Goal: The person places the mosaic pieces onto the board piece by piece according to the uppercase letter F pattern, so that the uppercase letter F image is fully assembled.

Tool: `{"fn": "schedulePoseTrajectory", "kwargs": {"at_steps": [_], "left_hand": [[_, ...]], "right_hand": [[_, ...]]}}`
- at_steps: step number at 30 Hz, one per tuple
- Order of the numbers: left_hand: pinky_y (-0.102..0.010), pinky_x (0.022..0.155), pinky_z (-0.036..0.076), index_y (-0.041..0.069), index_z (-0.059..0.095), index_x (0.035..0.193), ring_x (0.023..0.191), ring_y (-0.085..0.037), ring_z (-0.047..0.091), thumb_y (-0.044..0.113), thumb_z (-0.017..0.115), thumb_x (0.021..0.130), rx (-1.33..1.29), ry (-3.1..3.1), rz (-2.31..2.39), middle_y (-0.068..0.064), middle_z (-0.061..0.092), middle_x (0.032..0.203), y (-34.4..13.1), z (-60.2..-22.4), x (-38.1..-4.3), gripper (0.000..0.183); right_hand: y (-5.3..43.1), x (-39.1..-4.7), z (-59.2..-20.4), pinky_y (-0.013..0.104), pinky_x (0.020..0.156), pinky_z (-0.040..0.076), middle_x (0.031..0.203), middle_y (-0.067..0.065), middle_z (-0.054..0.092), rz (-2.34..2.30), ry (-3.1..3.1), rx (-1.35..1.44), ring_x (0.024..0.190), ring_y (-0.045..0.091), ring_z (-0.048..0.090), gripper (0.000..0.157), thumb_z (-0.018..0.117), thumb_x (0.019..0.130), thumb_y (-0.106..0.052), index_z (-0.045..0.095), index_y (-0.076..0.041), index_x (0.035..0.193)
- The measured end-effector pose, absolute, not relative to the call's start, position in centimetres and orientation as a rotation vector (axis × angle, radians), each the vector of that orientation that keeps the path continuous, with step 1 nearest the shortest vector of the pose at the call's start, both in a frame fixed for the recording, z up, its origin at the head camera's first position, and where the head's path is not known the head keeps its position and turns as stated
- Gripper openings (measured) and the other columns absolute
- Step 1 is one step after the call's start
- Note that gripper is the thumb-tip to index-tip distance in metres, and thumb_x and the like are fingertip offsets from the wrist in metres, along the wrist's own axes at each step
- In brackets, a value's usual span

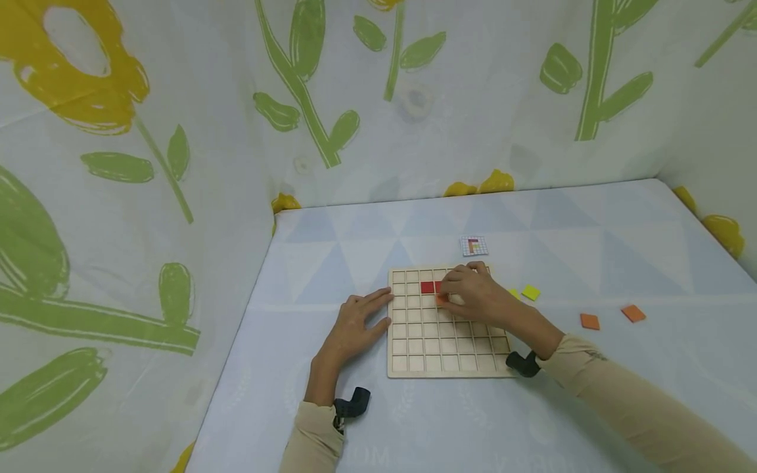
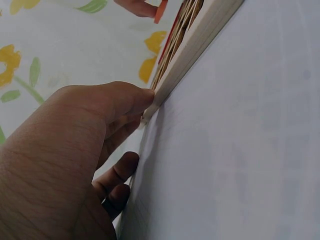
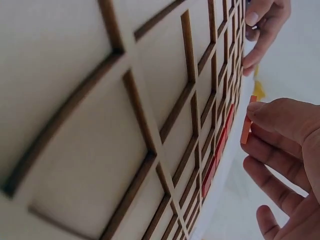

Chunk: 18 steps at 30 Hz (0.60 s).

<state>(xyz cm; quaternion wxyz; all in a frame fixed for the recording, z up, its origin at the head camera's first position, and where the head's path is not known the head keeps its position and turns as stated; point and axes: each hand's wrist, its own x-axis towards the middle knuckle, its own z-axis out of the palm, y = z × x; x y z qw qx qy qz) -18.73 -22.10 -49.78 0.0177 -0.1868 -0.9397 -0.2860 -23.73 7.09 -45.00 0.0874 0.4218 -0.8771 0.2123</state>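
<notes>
A wooden grid board (image 1: 414,362) lies on the table with red square tiles (image 1: 427,287) in a row of cells near its far side. My right hand (image 1: 473,295) is over the board's upper middle, just in front of the red row. Between its thumb and index finger it pinches an orange square tile (image 3: 248,122), held on edge above the grid in the right wrist view. My left hand (image 1: 353,327) is at the board's left edge, its thumb and fingertips touching the rim and the fingers spread. The right hand covers part of the red row in the head view.
A small card with a coloured grid pattern (image 1: 474,246) lies beyond the board. Yellow tiles (image 1: 530,292) lie to the board's right, one partly behind the right wrist. Farther right are two loose orange tiles, a nearer one (image 1: 589,321) and another (image 1: 633,313). Flowered cloth walls surround the table.
</notes>
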Motion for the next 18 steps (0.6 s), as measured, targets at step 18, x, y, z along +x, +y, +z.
{"fn": "schedulePoseTrajectory", "kwargs": {"at_steps": [18], "left_hand": [[-0.045,0.093,0.037,0.024,0.053,0.147,0.114,-0.02,0.048,0.037,0.058,0.099,-0.581,-2.935,-0.861,0.014,0.043,0.154,-22.2,-49.8,-18.8,0.05]], "right_hand": [[4.8,-24.6,-45.7,0.05,0.091,0.041,0.098,0.0,0.073,0.412,-2.591,1.296,0.097,0.021,0.063,0.014,0.086,0.079,-0.021,0.076,-0.016,0.087]]}}
